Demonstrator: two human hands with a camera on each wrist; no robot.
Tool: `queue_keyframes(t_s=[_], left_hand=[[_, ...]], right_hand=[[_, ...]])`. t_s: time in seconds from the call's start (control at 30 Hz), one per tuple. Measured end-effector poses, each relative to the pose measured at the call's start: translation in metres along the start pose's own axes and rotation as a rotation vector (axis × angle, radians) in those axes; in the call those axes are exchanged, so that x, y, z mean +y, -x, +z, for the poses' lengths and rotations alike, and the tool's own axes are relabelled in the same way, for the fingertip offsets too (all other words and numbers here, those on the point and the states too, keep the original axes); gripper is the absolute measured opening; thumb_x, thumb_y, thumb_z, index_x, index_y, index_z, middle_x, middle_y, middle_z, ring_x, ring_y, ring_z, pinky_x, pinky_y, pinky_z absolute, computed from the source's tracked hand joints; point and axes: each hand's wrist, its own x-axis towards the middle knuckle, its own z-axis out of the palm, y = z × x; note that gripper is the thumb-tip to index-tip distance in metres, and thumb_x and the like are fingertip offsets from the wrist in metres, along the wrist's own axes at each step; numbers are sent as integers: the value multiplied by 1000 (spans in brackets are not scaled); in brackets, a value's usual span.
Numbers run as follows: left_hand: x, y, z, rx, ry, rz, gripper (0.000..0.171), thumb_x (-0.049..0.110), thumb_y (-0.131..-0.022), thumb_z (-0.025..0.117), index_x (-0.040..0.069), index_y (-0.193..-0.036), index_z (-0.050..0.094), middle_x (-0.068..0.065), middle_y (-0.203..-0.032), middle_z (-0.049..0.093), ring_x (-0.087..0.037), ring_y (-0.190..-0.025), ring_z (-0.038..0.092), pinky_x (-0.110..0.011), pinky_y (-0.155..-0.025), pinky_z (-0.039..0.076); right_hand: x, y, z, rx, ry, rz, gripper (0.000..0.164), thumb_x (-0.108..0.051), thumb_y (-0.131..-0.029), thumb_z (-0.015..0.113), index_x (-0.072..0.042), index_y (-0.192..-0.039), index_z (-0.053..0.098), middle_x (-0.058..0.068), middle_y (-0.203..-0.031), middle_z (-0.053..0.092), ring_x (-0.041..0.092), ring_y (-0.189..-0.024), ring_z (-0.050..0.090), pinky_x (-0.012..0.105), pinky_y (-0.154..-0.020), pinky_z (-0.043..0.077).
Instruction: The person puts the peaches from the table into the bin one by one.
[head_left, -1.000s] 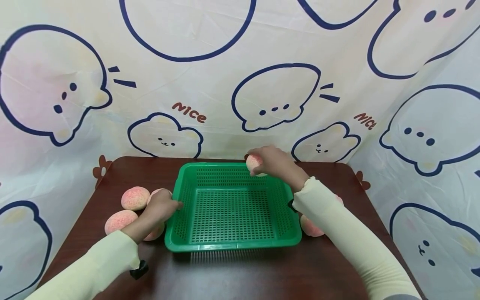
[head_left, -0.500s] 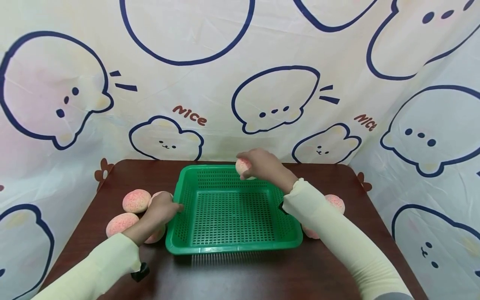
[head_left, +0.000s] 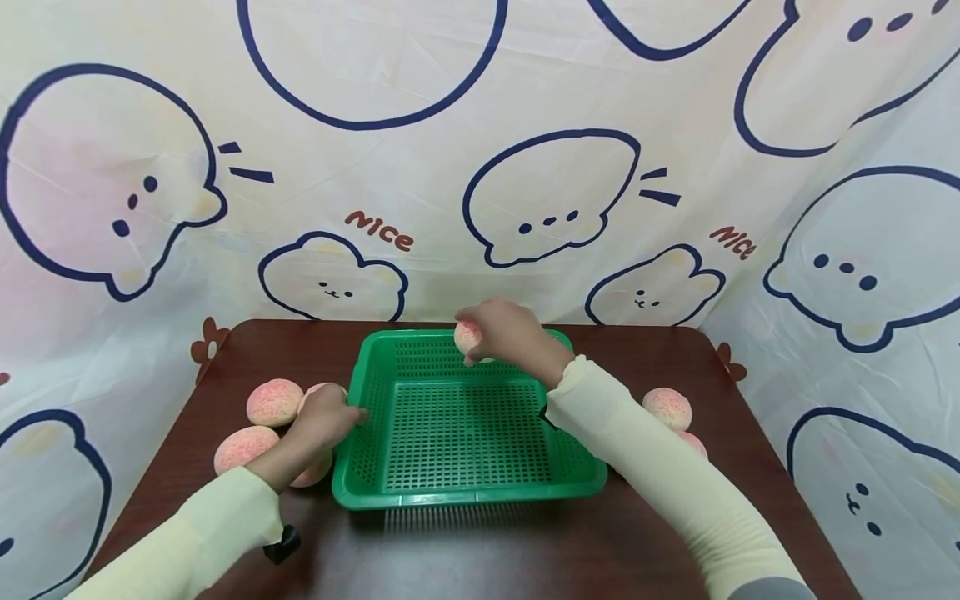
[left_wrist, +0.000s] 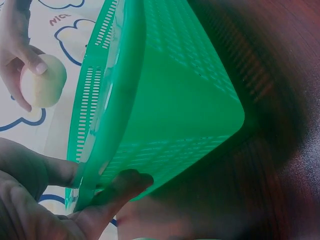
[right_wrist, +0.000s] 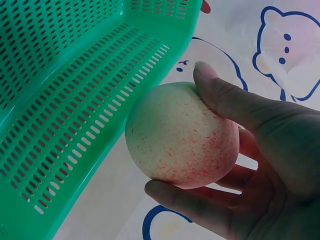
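Observation:
A green plastic basket [head_left: 468, 500] with slotted sides stands in the middle of the table, nothing lying inside it. My left hand [head_left: 324, 421] grips its left rim, thumb and fingers on either side of the wall [left_wrist: 172, 95], as the left wrist view shows. Over the far rim, my right hand [head_left: 513, 333] holds a pink and cream peach [head_left: 468, 336]. Up close in the right wrist view, the thumb and fingers wrap round the peach [right_wrist: 182, 137], beside the basket's edge. Several more peaches [head_left: 274, 402] lie left of the basket, partly hidden by my left hand.
Two peaches [head_left: 667, 408] show on the right, the nearer one partly behind my right sleeve [head_left: 645, 450]. The dark brown table [head_left: 480, 558] backs onto a white curtain [head_left: 435, 183] with blue cartoon outlines, which also hangs at both sides.
My right hand has moved left along the basket's far rim with the peach in it, uncovering the peaches on the right. My left hand stays on the left rim.

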Motion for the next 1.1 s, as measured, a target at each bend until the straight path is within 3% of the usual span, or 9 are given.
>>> queue_keyframes(t_s=[0.37,0.6,0.9,1.1], left_hand=[[0,-2,0,-4,1,3,14,2,-92,64,-3,-78,64,-16,-76,69,-18,-72,68,-30,-60,52],[0,-3,-2,-2,10,12,11,2,-92,64,-8,-86,66,-20,-83,73,-21,-75,73,-36,-62,58],[0,-2,0,-5,0,0,11,3,-92,64,-8,-89,65,-17,-80,70,-17,-72,64,-30,-60,49],[-1,-1,0,1,4,6,10,2,-91,64,-8,-90,66,-19,-82,71,-19,-75,66,-31,-62,51]], right_hand=[[-11,-10,4,-3,1,-15,67,-32,-79,90,-22,-140,64,2,-130,69,22,-109,58,43,-95,53],[-18,-18,7,-1,-12,-37,65,-32,-80,89,-22,-140,64,1,-127,69,21,-108,57,41,-94,53],[-31,-31,21,-8,2,-73,62,-28,-80,89,-19,-137,65,1,-126,71,19,-106,62,39,-91,55],[-38,-36,31,-17,32,-96,64,-29,-80,90,-17,-138,65,1,-127,71,18,-105,63,36,-89,56]])
